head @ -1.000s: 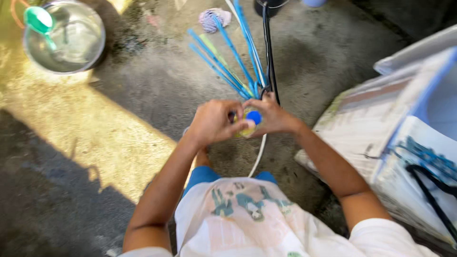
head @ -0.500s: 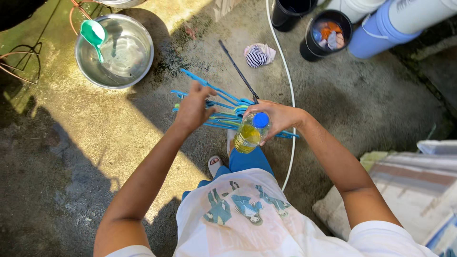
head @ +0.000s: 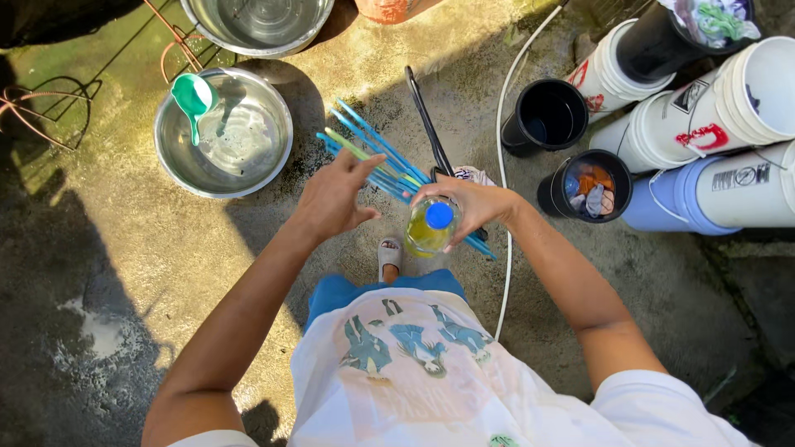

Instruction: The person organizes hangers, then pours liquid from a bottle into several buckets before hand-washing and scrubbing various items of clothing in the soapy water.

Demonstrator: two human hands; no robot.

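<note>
While our right hand stays clamped around the small bottle of yellow liquid with its blue cap on, our left hand has lifted clear, fingers spread and empty. Half a second ago it hovered nearer the blue rods on the concrete floor; the steel basin now sits closer.

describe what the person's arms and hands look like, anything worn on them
Both arms are bare from the short white sleeves down. The left hand and right hand wear no gloves, and no rings, watch or bracelets can be seen on them.
</note>
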